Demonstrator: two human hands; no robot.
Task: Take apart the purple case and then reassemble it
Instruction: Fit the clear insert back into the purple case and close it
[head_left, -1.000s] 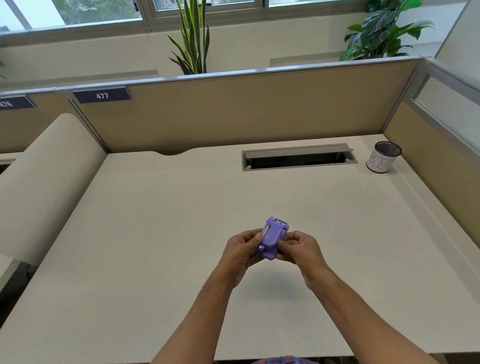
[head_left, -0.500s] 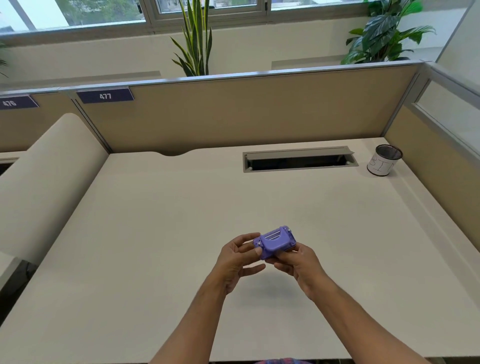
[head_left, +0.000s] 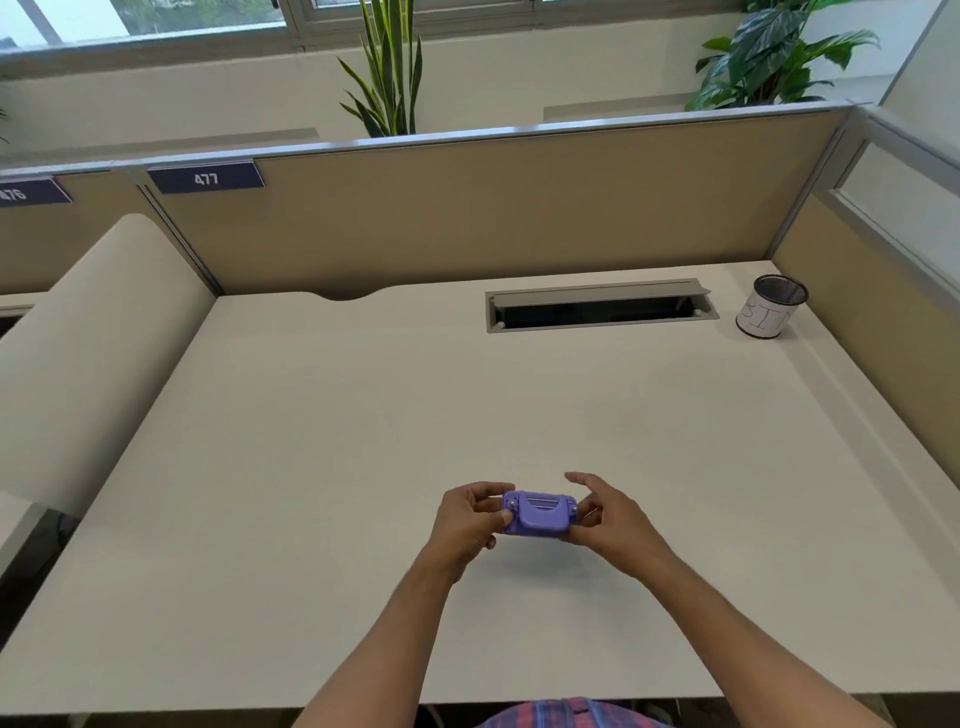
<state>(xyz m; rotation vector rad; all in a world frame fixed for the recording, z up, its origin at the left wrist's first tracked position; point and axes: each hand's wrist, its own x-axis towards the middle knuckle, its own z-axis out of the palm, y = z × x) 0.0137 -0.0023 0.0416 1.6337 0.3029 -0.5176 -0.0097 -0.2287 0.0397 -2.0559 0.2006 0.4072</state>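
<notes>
A small purple case (head_left: 537, 514) is held level above the near middle of the white desk (head_left: 363, 426), its long side running left to right and a slotted face turned up toward me. My left hand (head_left: 470, 519) grips its left end, thumb on the top edge. My right hand (head_left: 608, 519) holds the right end from below and behind, its index finger raised clear of the case. The case looks whole, with no part separated.
A mesh pen cup (head_left: 769, 307) wrapped in white paper stands at the far right corner. A grey cable slot (head_left: 600, 309) is set into the desk's back. Tan partition walls (head_left: 519, 208) close the back and right sides.
The case has turned from standing tilted on end to lying level and horizontal between both hands. My left hand has closed back onto its left end and my right index finger has lifted.
</notes>
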